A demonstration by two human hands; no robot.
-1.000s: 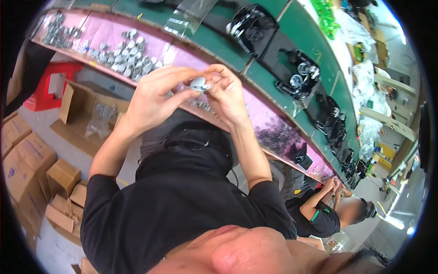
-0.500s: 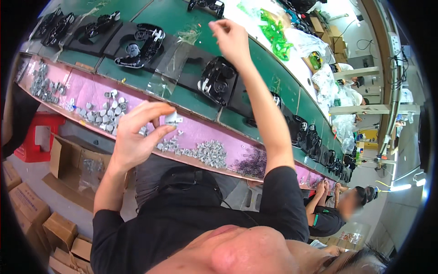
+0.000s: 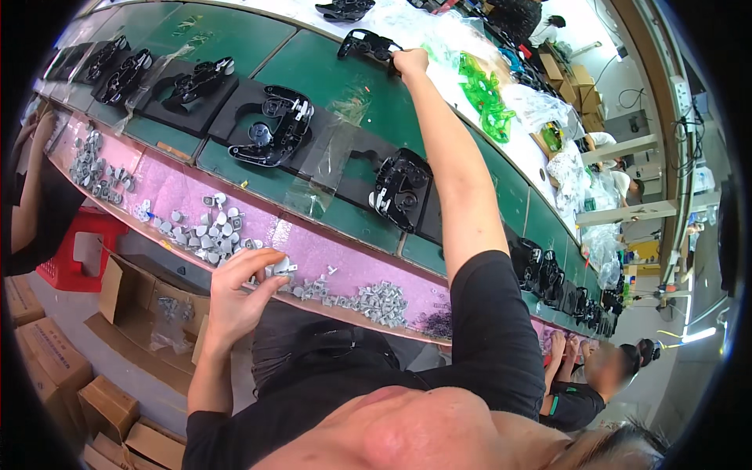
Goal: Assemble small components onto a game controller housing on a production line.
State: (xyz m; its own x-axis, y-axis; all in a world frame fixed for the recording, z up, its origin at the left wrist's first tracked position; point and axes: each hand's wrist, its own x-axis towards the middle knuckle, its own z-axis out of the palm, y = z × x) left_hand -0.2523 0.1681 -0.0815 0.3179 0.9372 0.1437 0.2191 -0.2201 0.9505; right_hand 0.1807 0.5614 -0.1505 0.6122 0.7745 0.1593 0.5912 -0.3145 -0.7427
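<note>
My left hand (image 3: pixel 239 296) is closed in a pinch on a small grey plastic part (image 3: pixel 283 267), just above the near edge of the pink strip. My right arm is stretched far forward, and my right hand (image 3: pixel 411 62) closes on the right-hand grip of a black game controller shell (image 3: pixel 365 45) at the bench's far side. The fingertips there are partly hidden. Nearer me, another controller shell (image 3: pixel 401 188) rests on a dark pad, with a further open controller shell (image 3: pixel 274 129) on the pad to its left. Loose grey parts (image 3: pixel 211 231) lie beside my left hand.
A pink strip (image 3: pixel 345 251) along the bench's near edge bears piles of grey pieces (image 3: pixel 381 304) and tiny black pieces (image 3: pixel 436 323). Green plastic (image 3: pixel 486 98) lies on the white surface beyond. Open cardboard boxes (image 3: pixel 149 290) stand at left. A co-worker (image 3: pixel 583 384) sits at right.
My right hand has reached farther forward and taken hold of the far controller shell; before, it was above the bench, holding nothing visible. My left hand still pinches the grey part. The view has shifted.
</note>
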